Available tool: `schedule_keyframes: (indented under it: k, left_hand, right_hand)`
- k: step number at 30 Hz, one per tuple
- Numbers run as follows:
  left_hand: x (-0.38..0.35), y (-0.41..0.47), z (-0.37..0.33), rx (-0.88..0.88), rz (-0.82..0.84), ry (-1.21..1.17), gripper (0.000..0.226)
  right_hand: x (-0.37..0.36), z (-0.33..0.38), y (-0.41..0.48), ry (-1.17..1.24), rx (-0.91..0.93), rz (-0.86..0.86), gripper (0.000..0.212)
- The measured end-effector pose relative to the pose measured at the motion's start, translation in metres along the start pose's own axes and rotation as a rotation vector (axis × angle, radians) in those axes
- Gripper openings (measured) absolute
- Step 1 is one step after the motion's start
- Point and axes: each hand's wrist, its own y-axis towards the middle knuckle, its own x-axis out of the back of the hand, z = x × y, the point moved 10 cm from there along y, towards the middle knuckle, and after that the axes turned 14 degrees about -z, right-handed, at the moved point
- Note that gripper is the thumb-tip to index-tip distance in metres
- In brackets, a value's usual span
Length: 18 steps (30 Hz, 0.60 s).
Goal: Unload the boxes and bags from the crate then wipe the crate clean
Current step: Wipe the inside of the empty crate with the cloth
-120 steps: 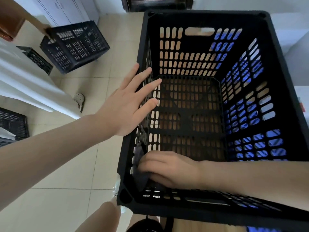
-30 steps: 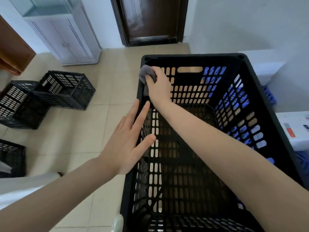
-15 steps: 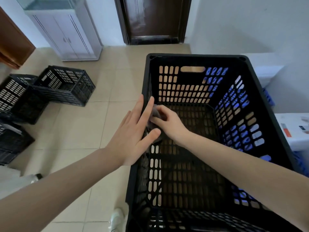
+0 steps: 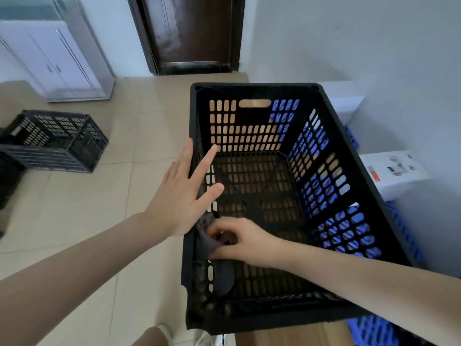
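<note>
A big black slotted crate [image 4: 254, 92] stands in front of me, with no boxes or bags inside. My left hand [image 4: 183, 189] lies flat with straight fingers against the outside and rim of the crate's left wall. Inside the crate, my right hand [image 4: 240, 242] grips a dark grey cloth [image 4: 219, 260] and holds it against the inner face of the left wall, near the front corner. Part of the cloth hangs below the hand.
Black crates [image 4: 55, 139] sit on the tiled floor at the left. A white box [image 4: 394, 173] and blue crates [image 4: 374, 330] are at the right beside the wall. A white cabinet [image 4: 55, 63] and a dark door [image 4: 192, 33] stand at the back.
My right hand has drawn the cloth along the inside of the left wall, from the far corner toward me to the near end. My left hand stays flat on that wall.
</note>
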Motion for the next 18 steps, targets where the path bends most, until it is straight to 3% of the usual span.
schedule_keyframes:
  k: [4, 8, 14, 18]
  left_hand:
    - [0.001, 0.000, -0.002, -0.050, 0.010, 0.112, 0.070]
    - [-0.002, 0.003, -0.006, -0.139, 0.036, 0.225, 0.068]
    - [-0.013, 0.022, -0.032, -0.573, 0.087, 0.218, 0.068]
    - [-0.020, 0.087, -0.041, -0.632, 0.077, 0.115, 0.071]
  right_hand:
    - [-0.019, 0.010, -0.017, -0.144, 0.064, 0.137, 0.028]
    - [-0.021, 0.007, -0.024, -0.121, 0.012, 0.193, 0.028]
    - [0.041, -0.006, -0.014, 0.062, -0.170, -0.162, 0.019]
    - [0.099, -0.013, -0.019, 0.010, -0.289, -0.491, 0.020]
